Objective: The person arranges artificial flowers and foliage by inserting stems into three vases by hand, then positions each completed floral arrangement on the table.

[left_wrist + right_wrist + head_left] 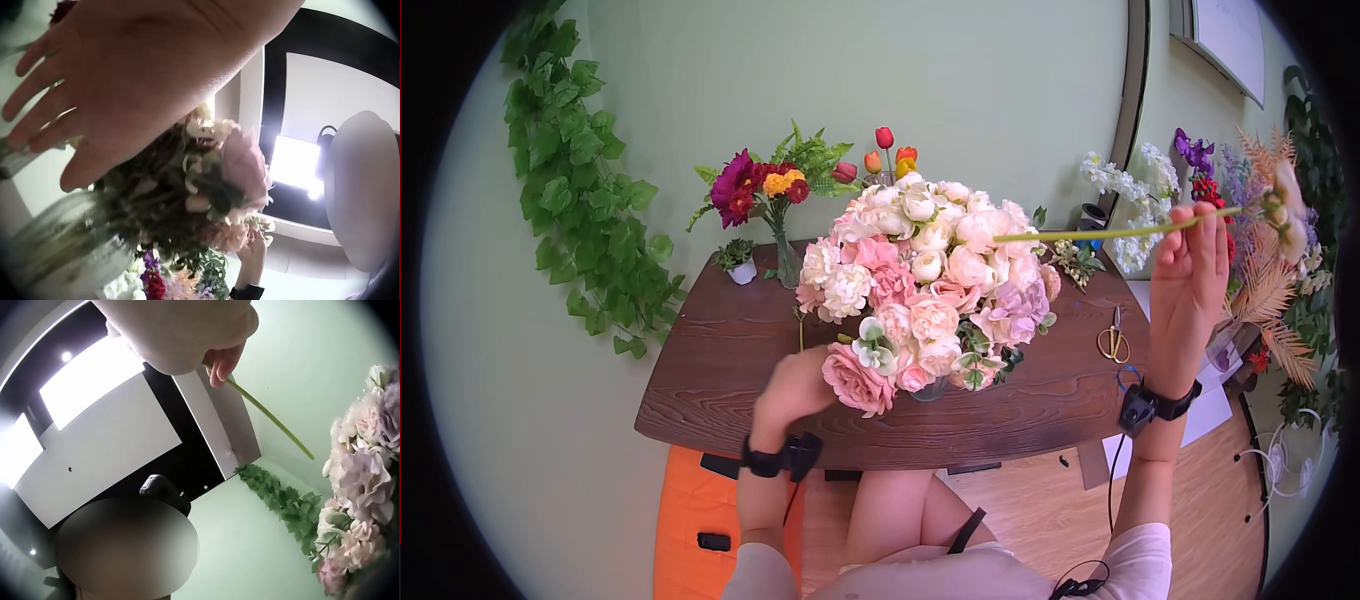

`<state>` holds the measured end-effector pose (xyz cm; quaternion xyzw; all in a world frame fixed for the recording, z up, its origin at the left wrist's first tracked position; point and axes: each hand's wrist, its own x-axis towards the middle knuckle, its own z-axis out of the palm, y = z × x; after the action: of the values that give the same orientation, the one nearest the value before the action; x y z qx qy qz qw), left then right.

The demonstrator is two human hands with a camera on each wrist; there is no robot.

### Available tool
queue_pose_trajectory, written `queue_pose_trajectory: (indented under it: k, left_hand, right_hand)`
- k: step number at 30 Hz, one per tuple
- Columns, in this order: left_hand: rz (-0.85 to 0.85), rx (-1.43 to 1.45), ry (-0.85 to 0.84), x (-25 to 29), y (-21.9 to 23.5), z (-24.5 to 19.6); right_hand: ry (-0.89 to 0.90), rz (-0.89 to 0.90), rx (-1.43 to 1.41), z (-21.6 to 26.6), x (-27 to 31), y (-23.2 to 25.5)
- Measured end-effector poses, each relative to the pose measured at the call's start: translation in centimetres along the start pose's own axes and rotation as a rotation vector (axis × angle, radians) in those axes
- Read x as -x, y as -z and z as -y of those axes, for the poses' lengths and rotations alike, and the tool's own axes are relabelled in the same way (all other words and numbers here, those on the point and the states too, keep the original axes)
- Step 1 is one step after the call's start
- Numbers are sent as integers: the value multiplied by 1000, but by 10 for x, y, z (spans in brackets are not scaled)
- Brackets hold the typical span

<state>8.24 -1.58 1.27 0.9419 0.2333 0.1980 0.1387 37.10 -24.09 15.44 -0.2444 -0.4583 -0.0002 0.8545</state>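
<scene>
In the head view, my right hand [1195,265] is raised at the right, pinching the long green stem of a pale cream flower [1287,215]. Its stem points left toward a big bouquet [940,265] of white, peach, pink and lilac blooms. The right wrist view shows the bare stem [272,417] leaving the fingers. At the bouquet's lower left is my left hand [793,388], beside a large pink rose [858,378]. In the left wrist view its fingers are spread and extended near a clear glass vase [69,244]; in the head view, blooms hide most of the vase.
On the dark wooden table [720,385] stand a smaller vase of dark red and yellow flowers [775,195] and a small potted succulent [738,260]. Gold-handled scissors [1114,340] lie at the right. More flower stems [1200,190] stand beyond the table's right end.
</scene>
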Motion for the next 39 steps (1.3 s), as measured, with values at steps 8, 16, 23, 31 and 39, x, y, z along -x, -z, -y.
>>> queue_pose_trajectory:
  k: [8,16,23,31,39]
  left_hand:
    - [-796,114,-250,-22,89,-78]
    - [-392,-28,-542,-62,83,-111]
    - [-377,-131,-576,-48,74,-112]
    - [-358,-114,-566,-42,70,-114]
    - [-337,-91,-549,-36,70,-113]
  right_hand:
    - [37,182,-52,-24,-28,-38]
    - [57,224,2,-34,-30,-67]
    - [17,230,72,-39,-28,-71]
    - [25,320,121,-45,-15,-83]
    - [-22,476,141,-62,1,-87]
